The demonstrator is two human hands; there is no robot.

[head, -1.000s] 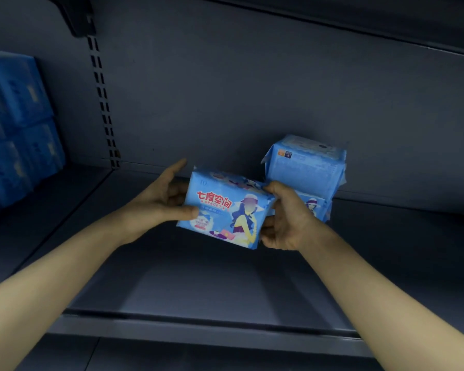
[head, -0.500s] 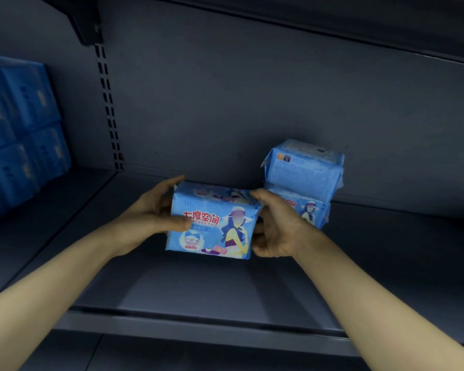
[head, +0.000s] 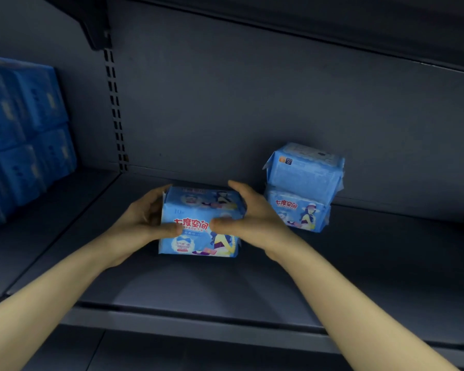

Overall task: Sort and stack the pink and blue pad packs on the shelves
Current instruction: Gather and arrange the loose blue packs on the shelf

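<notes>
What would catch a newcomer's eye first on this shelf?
The light blue pad pack at the centre, gripped from either side by the left hand and right hand, down at the grey shelf. Just right of it, by the back wall, stands a stack of two matching packs. Darker blue packs are piled at the far left.

You're working in dim, bluish light. Brightest are your forearms (head: 65, 290) and the pack (head: 198, 236) at centre; the upper frame sinks into shadow. Left-edge packs (head: 24, 129) look blurred, and shelf (head: 373, 263) lines bow near the edges.
</notes>
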